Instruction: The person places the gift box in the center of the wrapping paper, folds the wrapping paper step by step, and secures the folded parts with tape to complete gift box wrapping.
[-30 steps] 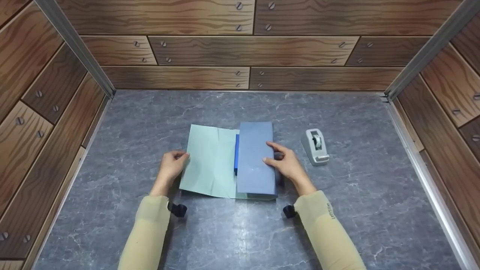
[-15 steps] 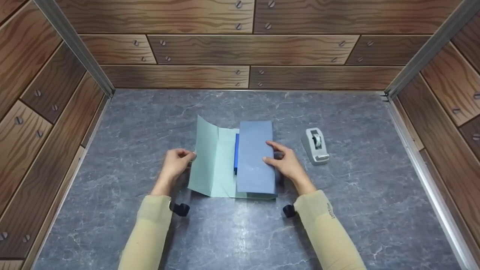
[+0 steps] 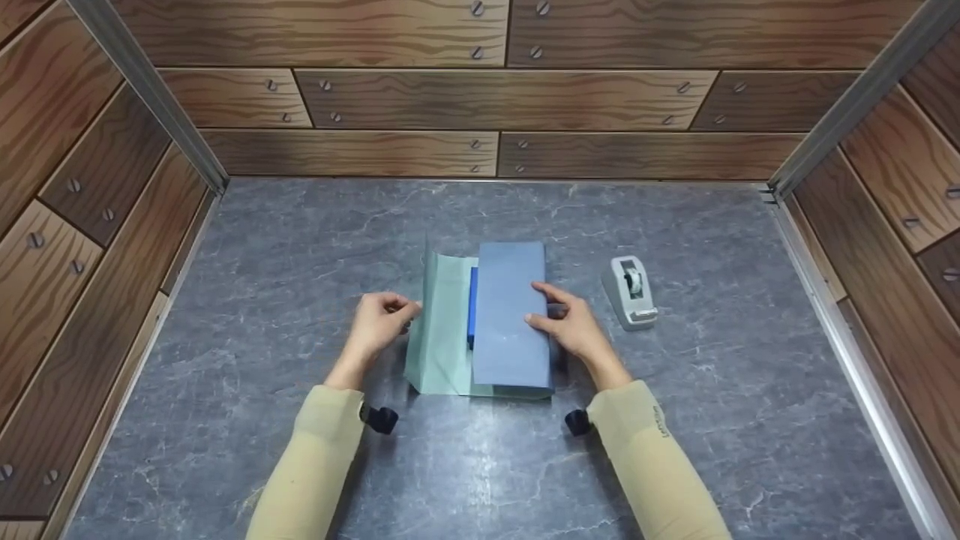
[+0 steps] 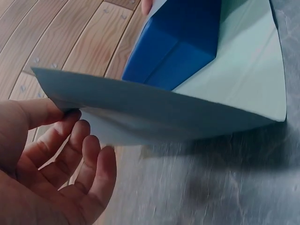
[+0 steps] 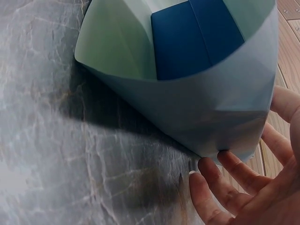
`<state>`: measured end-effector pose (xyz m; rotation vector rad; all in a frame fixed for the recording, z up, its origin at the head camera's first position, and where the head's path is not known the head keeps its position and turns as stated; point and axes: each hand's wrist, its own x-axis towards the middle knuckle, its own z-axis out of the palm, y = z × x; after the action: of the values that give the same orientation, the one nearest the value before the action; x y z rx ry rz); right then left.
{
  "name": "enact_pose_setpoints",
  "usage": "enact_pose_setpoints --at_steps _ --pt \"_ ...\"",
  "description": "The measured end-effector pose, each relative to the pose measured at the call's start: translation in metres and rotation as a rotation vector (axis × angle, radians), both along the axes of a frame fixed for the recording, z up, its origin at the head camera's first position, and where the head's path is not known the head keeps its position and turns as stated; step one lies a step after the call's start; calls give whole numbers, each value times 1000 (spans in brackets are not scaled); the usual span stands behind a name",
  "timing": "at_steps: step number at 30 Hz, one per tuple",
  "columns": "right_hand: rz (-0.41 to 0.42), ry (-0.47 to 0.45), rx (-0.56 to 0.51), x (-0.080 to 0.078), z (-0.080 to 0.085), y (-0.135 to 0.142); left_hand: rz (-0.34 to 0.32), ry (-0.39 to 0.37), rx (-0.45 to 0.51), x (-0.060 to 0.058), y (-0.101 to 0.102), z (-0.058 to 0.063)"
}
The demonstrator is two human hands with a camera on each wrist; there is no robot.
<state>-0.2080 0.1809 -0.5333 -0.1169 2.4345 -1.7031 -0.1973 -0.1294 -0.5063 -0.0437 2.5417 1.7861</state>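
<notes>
Paper [image 3: 450, 322] is lying at the centre of the table [image 3: 480, 480], with the left hand [image 3: 381, 321] at nine o'clock pinching its raised edge between thumb and forefinger, other fingers curling loosely, and the right hand [image 3: 574, 326] at three o'clock gripping the folded-over flap [image 3: 507, 330]. Compared with a second ago, the nine o'clock panel [image 4: 154, 112] is standing nearly upright instead of spreading almost flat, the left hand shifting toward three o'clock while the right hand is staying put. Pale green inside and dusky blue outside, the paper is showing creases and leaving only a strip of a deep-blue box [image 4: 178, 51] visible from above.
</notes>
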Motion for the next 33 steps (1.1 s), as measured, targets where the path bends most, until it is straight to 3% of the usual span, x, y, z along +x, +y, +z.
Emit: enact_pose_setpoints --at_steps 7,11,15,22,33 --pt "22 -28 -11 11 28 -7 -63 48 -59 0 17 1" --pt "7 -13 0 7 15 -5 -87 76 -71 -1 28 2" --pt "-4 -9 2 2 4 -2 -83 159 -168 -1 41 3" --pt "-3 -9 2 13 29 -8 -102 331 -304 -1 59 2" --pt "6 -16 -16 14 29 -8 -210 316 -394 -1 79 -1"
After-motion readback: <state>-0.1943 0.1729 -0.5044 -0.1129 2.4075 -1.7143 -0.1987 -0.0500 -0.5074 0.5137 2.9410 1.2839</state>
